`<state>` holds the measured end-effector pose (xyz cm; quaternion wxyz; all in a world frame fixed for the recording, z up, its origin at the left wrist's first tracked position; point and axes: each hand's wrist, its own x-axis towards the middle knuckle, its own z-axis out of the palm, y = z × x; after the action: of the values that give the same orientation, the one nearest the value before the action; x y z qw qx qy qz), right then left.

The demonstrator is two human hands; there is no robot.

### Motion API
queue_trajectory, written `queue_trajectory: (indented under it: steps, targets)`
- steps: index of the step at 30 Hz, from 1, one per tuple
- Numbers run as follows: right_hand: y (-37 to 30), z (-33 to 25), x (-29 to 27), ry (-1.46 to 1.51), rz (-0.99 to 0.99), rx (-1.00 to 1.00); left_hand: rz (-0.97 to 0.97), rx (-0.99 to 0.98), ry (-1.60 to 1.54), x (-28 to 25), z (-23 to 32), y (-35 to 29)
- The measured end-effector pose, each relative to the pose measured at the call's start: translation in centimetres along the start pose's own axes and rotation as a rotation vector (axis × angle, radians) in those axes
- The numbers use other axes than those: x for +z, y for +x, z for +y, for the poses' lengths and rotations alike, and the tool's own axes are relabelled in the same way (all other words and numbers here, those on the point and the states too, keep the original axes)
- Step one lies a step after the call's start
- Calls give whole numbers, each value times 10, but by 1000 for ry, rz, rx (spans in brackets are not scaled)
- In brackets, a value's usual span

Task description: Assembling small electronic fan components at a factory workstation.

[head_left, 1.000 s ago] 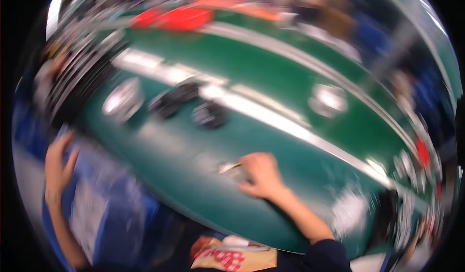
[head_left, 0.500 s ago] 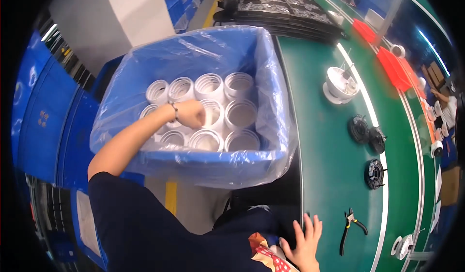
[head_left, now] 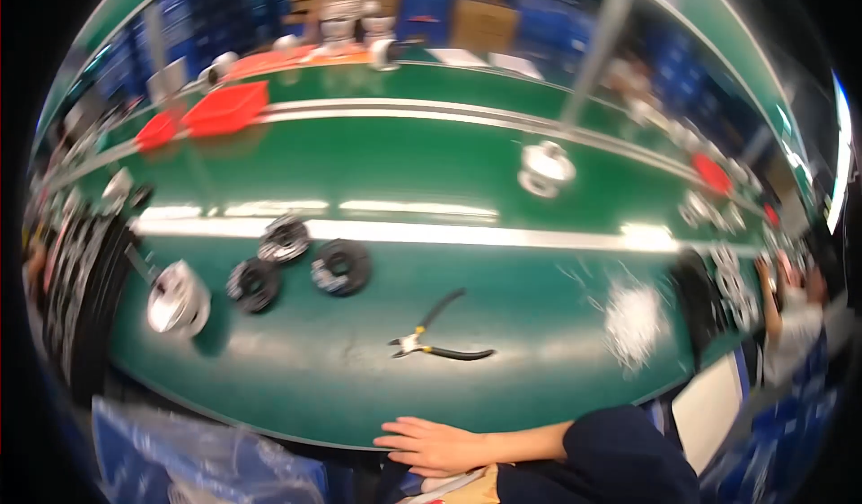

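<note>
My right hand (head_left: 433,446) rests at the bench's front edge, fingers spread and apparently holding nothing. Beyond it on the green bench (head_left: 305,387) lie side cutters (head_left: 435,331) with black and yellow handles, their grips apart. Left of the cutters sit three round black parts (head_left: 341,268), blurred by motion. Farther left stands a white cup-shaped part (head_left: 180,302) with a thin tool or rod beside its rim. To the right is a heap of thin white scraps (head_left: 633,326). My left hand is out of view.
A plastic-lined blue bin (head_left: 206,455) is at the lower left. Dark stacked trays (head_left: 76,297) stand at the bench's left end. Beyond the pale strip sit a white housing (head_left: 545,168) and red trays (head_left: 226,109). One person is opposite, another at the far right.
My view has swung right, from the bin of white cylinders to the bench. My left hand, earlier over those cylinders, has left the picture. My right hand stays spread by the bench edge.
</note>
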<state>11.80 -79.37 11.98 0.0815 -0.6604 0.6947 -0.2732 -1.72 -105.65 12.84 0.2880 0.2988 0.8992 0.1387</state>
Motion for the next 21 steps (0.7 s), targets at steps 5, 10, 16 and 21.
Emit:
queue_trajectory:
  steps: [5,10,16,21]
  targets:
    - [-9,-5,9,13,80,20,21,237,-82,-26,54,39]
    - [-7,-9,11,14,111,20,105,260,-277,-24,75,-6]
    - [-1,-9,15,96,150,17,235,223,-474,-33,100,-95]
    - [-11,-8,11,114,180,31,297,228,-628,-47,145,-133]
